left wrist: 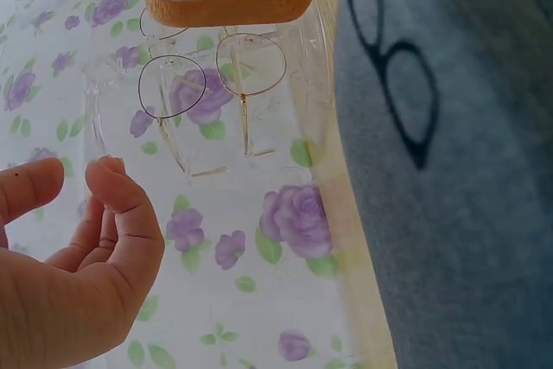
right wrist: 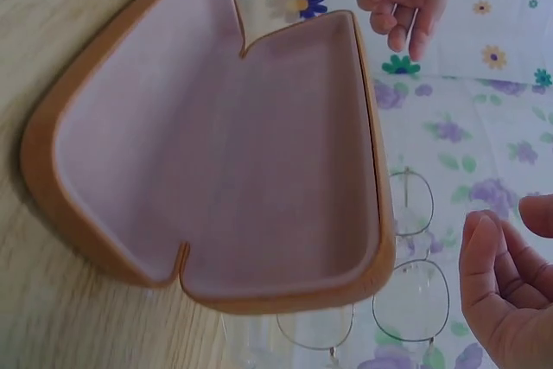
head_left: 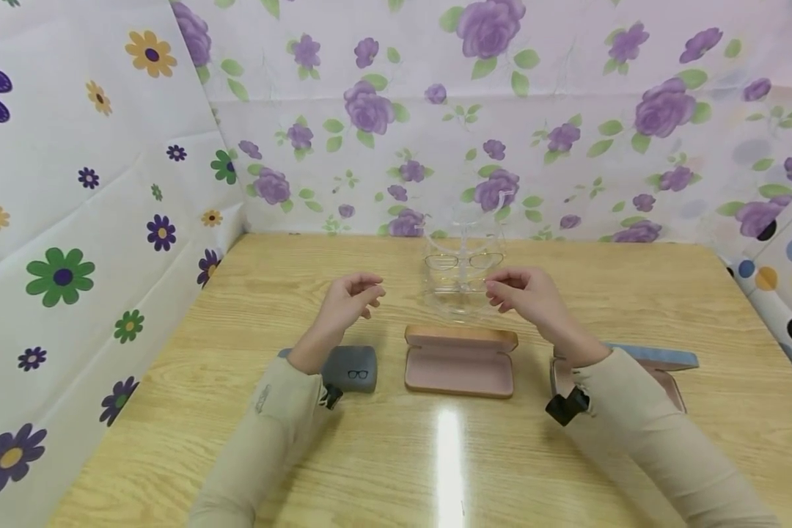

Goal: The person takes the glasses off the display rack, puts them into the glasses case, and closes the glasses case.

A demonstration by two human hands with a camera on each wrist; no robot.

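Observation:
Both hands hover over the table on either side of a clear display stand (head_left: 460, 312), fingers loosely bent and holding nothing. My left hand (head_left: 350, 302) is left of the stand, with a gap between thumb and forefinger. Right at the stand's right side are the fingertips of my right hand (head_left: 528, 297). Thin-rimmed eyeglasses (head_left: 462, 260) rest on the stand, with another pair below. Nearer me lies an open brown glasses case (head_left: 460, 370) with a pink lining. A closed grey-blue glasses case (head_left: 359, 367) with a glasses print is partly hidden by my left wrist.
On the right, an open blue glasses case (head_left: 663, 358) is partly covered by my right forearm. The wooden table (head_left: 383, 469) meets a flowered cloth wall (head_left: 369, 169) behind the stand. Another patterned cloth (head_left: 92, 242) hangs along the left side.

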